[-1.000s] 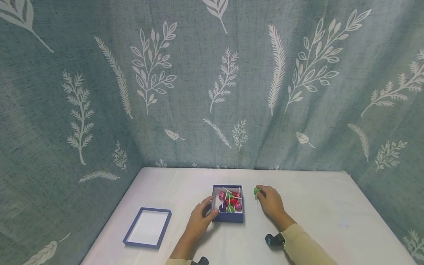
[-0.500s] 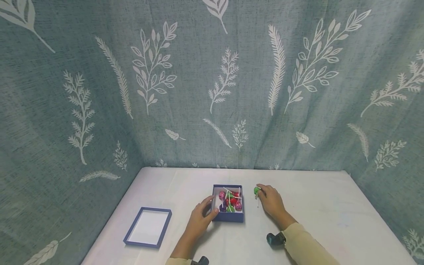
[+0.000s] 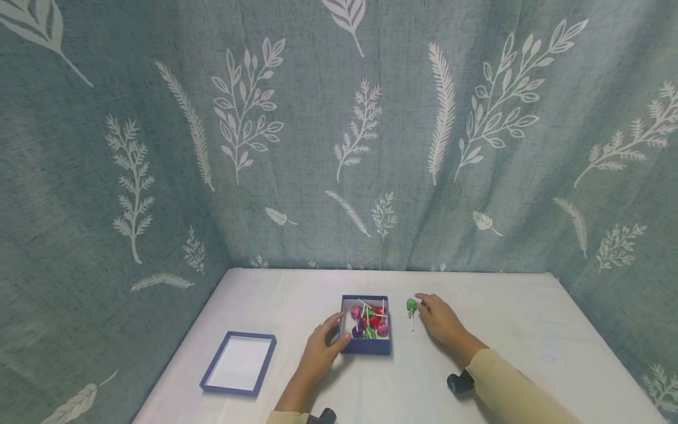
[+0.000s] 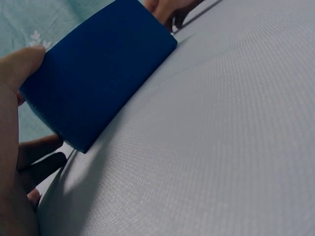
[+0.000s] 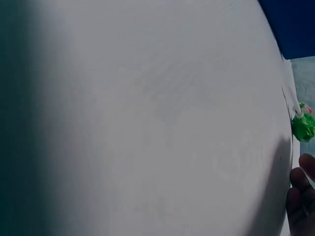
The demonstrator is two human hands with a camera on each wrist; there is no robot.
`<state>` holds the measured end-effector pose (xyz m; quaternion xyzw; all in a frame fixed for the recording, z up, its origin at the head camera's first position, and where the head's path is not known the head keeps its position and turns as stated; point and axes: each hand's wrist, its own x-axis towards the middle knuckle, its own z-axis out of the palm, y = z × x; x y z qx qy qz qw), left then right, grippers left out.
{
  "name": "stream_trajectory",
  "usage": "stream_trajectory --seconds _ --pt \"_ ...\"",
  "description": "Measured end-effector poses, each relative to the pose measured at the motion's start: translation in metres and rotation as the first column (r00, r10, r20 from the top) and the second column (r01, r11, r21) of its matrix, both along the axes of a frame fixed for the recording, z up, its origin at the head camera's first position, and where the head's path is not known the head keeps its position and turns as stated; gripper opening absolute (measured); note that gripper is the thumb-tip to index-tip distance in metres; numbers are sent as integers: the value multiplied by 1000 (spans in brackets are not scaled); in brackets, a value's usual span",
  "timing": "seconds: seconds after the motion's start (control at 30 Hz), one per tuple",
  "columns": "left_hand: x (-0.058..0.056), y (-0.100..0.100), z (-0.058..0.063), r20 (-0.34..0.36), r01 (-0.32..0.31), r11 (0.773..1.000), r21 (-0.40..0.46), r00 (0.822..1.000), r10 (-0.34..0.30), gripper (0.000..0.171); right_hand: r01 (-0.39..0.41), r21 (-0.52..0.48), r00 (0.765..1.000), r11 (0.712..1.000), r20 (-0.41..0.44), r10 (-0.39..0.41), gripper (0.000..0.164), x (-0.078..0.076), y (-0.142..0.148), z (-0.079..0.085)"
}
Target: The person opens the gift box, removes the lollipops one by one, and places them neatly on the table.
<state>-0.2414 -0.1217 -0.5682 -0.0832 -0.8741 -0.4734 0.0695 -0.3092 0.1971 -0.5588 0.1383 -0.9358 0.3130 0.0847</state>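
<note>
In the head view, a blue box (image 3: 366, 346) with a white inside stands mid-table, holding several lollipops (image 3: 373, 322) in red, pink, green and dark purple wrappers. My left hand (image 3: 319, 348) grips its left side, thumb at the near left corner. The left wrist view has the thumb on the top edge of the box (image 4: 101, 73) and fingers low beside it. To the right of the box a green lollipop (image 3: 411, 305) lies on the table, stick toward me. My right hand (image 3: 442, 323) is just right of it, apart from it, holding nothing. The right wrist view catches the lollipop (image 5: 303, 127) beyond the fingertips.
A blue-edged lid (image 3: 239, 363) lies with its white inside up at the left of the white table (image 3: 508, 341). Teal curtains (image 3: 392, 147) with white leaf prints close off the back and both sides.
My right hand has let go of the green lollipop and drawn slightly right. The lollipop stays on the table. My left hand has kept its place on the box.
</note>
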Motion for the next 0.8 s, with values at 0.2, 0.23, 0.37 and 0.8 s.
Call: stream_trajectory --seconds 0.2,0.23,0.37,0.8 --pt "1 0 0 -6 4 1000 -4 1000 -4 54 -16 51 999 999 36 14 36 6 -1 11" --pt "1 1 0 -6 3 1000 -5 1000 -3 54 -19 57 999 998 47 16 36 8 -2 13" --pt "1 0 0 -8 5 1000 -12 1000 -5 55 -54 101 997 993 63 48 33 13 -10 25" --pt "0 0 -2 3 -1 1000 -12 1000 1 57 -199 259 955 945 -164 246 25 10 -53 60"
